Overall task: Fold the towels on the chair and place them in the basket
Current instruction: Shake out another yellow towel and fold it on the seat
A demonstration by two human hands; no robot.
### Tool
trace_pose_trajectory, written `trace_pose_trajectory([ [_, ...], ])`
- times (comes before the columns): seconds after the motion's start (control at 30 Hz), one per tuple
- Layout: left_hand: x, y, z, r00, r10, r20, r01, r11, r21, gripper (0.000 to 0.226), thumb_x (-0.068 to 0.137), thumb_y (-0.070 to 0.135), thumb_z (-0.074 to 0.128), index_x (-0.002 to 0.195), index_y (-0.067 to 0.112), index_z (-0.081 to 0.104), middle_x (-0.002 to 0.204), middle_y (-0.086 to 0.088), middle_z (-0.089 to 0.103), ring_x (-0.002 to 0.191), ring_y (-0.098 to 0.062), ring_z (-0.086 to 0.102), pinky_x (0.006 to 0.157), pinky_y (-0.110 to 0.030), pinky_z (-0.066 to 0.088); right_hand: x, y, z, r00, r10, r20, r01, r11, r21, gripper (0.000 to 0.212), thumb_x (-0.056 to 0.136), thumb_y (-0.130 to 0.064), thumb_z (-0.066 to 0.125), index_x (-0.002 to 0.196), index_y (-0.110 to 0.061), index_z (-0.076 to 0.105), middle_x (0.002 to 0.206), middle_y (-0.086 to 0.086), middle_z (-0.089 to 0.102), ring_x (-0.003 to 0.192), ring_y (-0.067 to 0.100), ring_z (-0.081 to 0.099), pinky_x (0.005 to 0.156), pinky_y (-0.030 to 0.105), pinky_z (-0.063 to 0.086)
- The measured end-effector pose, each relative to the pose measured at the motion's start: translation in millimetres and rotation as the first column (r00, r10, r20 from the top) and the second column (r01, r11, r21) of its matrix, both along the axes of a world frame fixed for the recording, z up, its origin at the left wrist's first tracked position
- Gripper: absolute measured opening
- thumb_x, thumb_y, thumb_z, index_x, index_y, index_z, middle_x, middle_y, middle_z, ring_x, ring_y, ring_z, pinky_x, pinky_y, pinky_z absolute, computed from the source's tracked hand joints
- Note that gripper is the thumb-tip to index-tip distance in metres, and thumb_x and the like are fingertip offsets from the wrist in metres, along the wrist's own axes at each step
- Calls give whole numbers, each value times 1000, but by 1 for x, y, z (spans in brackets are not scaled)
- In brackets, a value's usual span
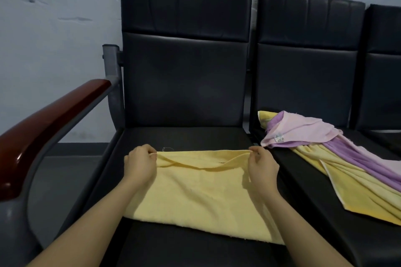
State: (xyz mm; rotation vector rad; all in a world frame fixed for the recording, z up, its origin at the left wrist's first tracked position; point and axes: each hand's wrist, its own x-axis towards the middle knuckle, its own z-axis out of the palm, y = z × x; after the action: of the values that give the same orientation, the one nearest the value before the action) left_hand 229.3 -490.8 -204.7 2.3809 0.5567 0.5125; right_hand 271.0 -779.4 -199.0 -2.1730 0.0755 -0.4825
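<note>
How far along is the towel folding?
Early. In hand: both the left hand and right hand pinch the far corners of the yellow towel, doubled over on the seat. Left: the unfolded pile of towels on the next seat. No basket in view.

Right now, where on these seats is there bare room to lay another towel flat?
Free: the strip of the left seat between the yellow towel and the backrest, and a band at its front edge. Crowded: the left hand and right hand pinch that towel's far corners; the pile of towels covers much of the middle seat.
</note>
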Motion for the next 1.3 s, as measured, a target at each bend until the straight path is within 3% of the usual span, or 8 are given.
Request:
trace_pose_trajectory([
  [0.2, 29, 1, -3, 997, 70, 45, -67, 995, -73, 11, 95, 21, 53, 100, 24, 63, 101, 2, 60, 98, -24, 53, 86, -44, 51, 17, 2, -13, 998, -5, -65, 1, 998, -55, 31, 98, -9, 43, 125, -15, 57, 122, 5, 60, 118, 25, 48, 104, 32, 25],
  [0.37, 47, 8, -14, 984, 67, -164, -43, 988, 147, 31, 95, 26, 54, 124, 17, 58, 122, -7, 53, 111, -27, 47, 96, -41, 44, 29, 3, -10, 993, -21, -114, 17, 999, -36, 30, 99, -16, 43, 125, -18, 57, 115, 2, 62, 122, 29, 41, 88, 28, 26],
  [0.5, 48, 6, -14, 956, 102, -274, -11, 949, 316, 33, 98, 30, 48, 127, 17, 57, 130, -9, 46, 116, -29, 42, 97, -40, 39, 29, 0, -14, 992, -28, -124, 19, 997, -78, 26, 98, -14, 44, 117, -18, 60, 99, -3, 60, 110, 23, 48, 87, 25, 22],
  [0.67, 39, 2, -9, 957, 62, -285, 24, 957, 289, 28, 99, 29, 45, 120, 14, 54, 122, -8, 51, 111, -26, 46, 96, -38, 40, 19, 0, -13, 996, -34, -86, 30, 998, -53, 19, 96, -12, 46, 106, -18, 61, 93, -3, 60, 95, 17, 50, 100, 34, 29],
  [0.83, 7, -5, 17, 999, 6, -45, 4, 975, 220, 12, 101, 25, 38, 102, 20, 49, 94, 0, 59, 85, -20, 52, 83, -40, 45, 10, -8, 9, 1000, -25, 3, 25, 996, 83, 13, 93, -15, 51, 92, -25, 58, 88, -4, 62, 98, 25, 56, 94, 44, 44],
  [1.0, -6, -1, 63, 996, -45, 75, 39, 997, 71, 22, 99, 19, 41, 113, 15, 58, 110, -4, 62, 104, -25, 55, 97, -46, 41, -7, -21, 50, 986, -43, 162, 36, 998, 45, 7, 92, -19, 58, 90, -25, 60, 81, -12, 61, 82, 14, 59, 89, 48, 48],
  [1.2, -35, -9, 126, 963, -25, 270, -14, 990, 142, 20, 97, 17, 48, 107, 15, 65, 107, -5, 66, 102, -25, 56, 94, -46, 43, -38, -32, 111, 953, -32, 303, 1, 995, 102, 10, 94, -16, 55, 98, -14, 64, 94, -2, 62, 86, 14, 57, 72, 30, 43],
  [1.3, -54, -11, 159, 929, -1, 370, -76, 978, 196, 21, 95, 16, 50, 106, 13, 68, 102, -9, 68, 106, -32, 52, 90, -42, 38, -54, -37, 138, 946, -26, 324, -26, 987, 156, 7, 95, -16, 53, 95, -17, 60, 96, -1, 61, 86, 15, 56, 68, 30, 44],
])
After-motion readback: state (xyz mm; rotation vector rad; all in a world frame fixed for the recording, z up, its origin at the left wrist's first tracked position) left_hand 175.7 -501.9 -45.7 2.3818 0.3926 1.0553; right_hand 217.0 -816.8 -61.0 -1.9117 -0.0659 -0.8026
